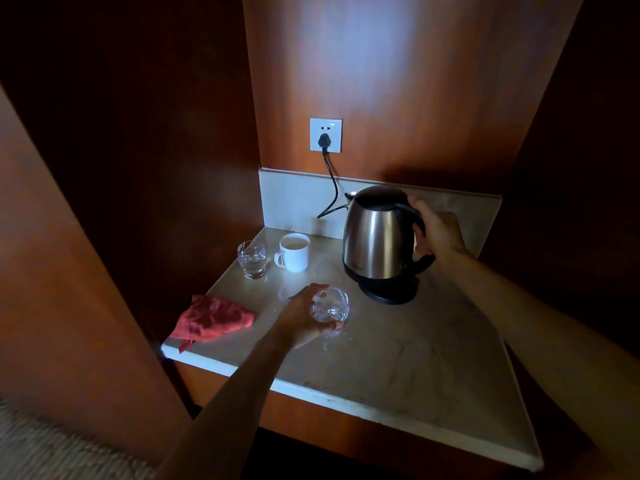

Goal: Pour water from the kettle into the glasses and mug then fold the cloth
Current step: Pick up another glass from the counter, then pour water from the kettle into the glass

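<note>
A steel kettle [377,237] with a black handle hangs slightly above its black base [388,294], tilted a little. My right hand [438,232] grips the handle. Nearer the front, my left hand [303,318] holds a clear glass [332,308] standing on the marble counter [415,358]. A second glass [252,259] with water in it stands at the back left. Next to that glass is a white mug [294,252] with liquid inside. A crumpled red cloth [213,318] lies at the counter's left edge, one corner hanging over.
A black cord [330,188] runs from a wall socket [325,135] down behind the kettle. Wooden panels close in the nook on the left, back and right. Water drops glisten on the counter around the near glass.
</note>
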A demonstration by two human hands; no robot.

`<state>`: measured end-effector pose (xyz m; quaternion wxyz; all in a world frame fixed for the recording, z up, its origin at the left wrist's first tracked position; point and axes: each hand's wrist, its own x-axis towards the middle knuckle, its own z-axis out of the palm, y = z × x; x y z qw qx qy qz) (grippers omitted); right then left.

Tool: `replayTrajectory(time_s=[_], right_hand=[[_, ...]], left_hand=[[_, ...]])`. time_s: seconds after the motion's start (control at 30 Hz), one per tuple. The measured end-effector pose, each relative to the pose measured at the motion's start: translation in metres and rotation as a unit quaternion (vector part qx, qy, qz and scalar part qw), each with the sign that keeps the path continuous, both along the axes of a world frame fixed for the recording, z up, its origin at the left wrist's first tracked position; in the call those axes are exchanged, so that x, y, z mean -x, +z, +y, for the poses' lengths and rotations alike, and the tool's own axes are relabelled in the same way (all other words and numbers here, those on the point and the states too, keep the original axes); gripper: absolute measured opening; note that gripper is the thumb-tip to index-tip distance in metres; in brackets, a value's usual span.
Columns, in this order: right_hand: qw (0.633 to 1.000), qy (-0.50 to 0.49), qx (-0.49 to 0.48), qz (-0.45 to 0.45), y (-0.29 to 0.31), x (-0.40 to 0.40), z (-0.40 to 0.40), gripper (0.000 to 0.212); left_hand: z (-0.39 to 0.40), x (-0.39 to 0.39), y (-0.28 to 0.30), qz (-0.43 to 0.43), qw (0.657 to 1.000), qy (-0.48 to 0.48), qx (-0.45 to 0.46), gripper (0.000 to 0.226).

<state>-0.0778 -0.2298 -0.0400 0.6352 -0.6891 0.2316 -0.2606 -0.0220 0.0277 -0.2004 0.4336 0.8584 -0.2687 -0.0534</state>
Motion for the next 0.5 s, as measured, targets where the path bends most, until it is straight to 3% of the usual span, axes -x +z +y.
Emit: replayTrajectory(time_s=[0.23, 0.5], right_hand=[[0.998, 0.056, -0.004, 0.029, -0.005, 0.029, 0.02, 0.062], [0.989, 0.09, 0.089, 0.07, 0.019, 0.045, 0.019, 0.066]], left_hand=[[0.001, -0.003, -0.001, 0.026, 1.0, -0.002, 0.007, 0.09], [0.001, 0.0, 0.001, 0.013, 1.0, -0.002, 0.002, 0.085]])
